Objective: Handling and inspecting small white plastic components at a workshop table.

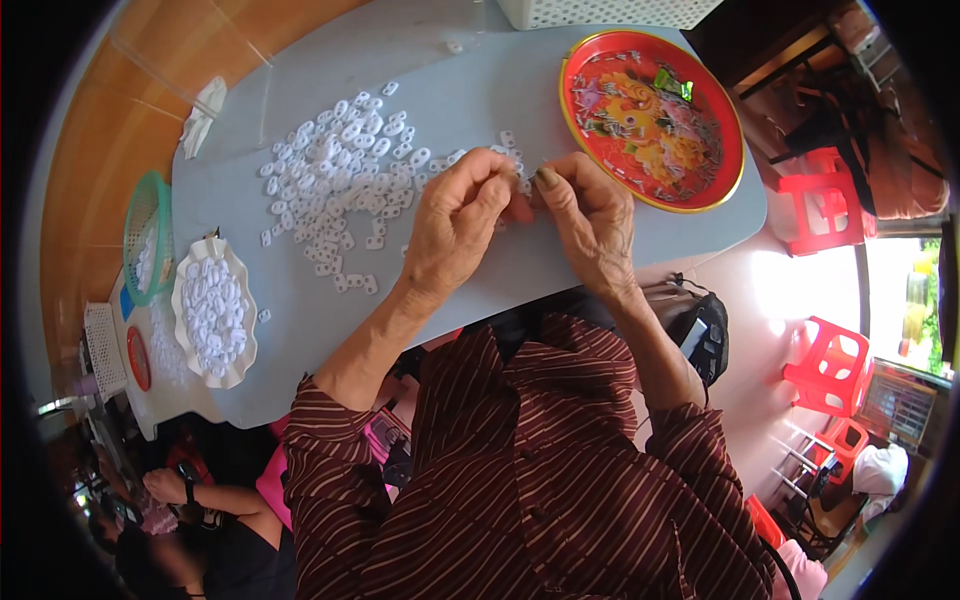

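You're at a grey table (420, 70). Red tray (730, 150): forward and right of your right hand (593, 215), which is the nearer hand; long axis slants from far left to near right, with thin metallic pins (697, 135) scattered inside. Pile of white two-hole pieces (345, 150): spreads to your left, your left hand (460, 215) nearer. Scalloped white dish (240, 375), heaped with similar pieces: well apart, at left. Both your hands: fingers curled, thumbs drawn in towards the index fingers, tips nearly meeting over the table. Whether either pinch is fully closed, or on what: cannot tell. Smallest: loose oblong pieces (507, 138), just past your left fingertips; common long axis not readable.
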Available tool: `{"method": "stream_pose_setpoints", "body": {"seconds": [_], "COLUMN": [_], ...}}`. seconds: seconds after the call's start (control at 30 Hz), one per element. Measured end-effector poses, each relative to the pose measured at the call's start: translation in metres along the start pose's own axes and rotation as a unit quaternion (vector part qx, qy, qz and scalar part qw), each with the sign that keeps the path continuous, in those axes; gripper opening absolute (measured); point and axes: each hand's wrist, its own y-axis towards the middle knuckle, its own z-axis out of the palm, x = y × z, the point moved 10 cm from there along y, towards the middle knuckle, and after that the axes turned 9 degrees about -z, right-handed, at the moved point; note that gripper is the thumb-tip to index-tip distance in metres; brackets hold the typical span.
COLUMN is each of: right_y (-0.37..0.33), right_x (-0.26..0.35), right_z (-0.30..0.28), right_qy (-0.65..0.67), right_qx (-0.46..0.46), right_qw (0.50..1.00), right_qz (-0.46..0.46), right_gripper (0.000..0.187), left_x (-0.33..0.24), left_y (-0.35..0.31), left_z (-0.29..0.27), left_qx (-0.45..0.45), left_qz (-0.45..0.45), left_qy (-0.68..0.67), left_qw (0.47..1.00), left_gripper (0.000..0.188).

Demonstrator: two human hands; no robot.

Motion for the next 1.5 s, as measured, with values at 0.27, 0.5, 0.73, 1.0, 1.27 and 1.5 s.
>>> {"method": "stream_pose_setpoints", "body": {"seconds": [0.27,0.5,0.73,1.0,1.27,1.5], "right_y": [0.001,0.0,-0.003,-0.002,-0.004,-0.001], "right_x": [0.002,-0.003,-0.013,-0.004,-0.009,-0.009], "right_z": [-0.004,0.009,0.007,0.009,0.008,0.001], "right_qy": [-0.029,0.113,0.156,0.111,0.164,0.25], "right_qx": [-0.009,0.005,-0.004,0.029,0.0,-0.029], "right_qw": [0.999,0.994,0.986,0.992,0.985,0.967], "right_qz": [0.013,0.011,0.051,0.045,0.049,0.031], "right_gripper": [0.015,0.014,0.012,0.012,0.012,0.012], "left_x": [-0.004,-0.006,-0.048,-0.027,-0.04,-0.005], "left_y": [0.0,0.0,0.004,0.017,0.017,0.02], "left_z": [0.003,0.0,-0.069,-0.053,-0.047,-0.033], "left_qx": [-0.024,-0.006,-0.16,-0.089,-0.111,-0.028], "left_qz": [0.032,0.018,0.148,0.18,0.195,-0.024], "left_qy": [0.026,0.026,0.348,0.569,0.449,-0.033], "left_qw": [0.999,0.999,0.912,0.797,0.865,0.999], "left_gripper": [0.013,0.017,0.012,0.01,0.011,0.016]}}
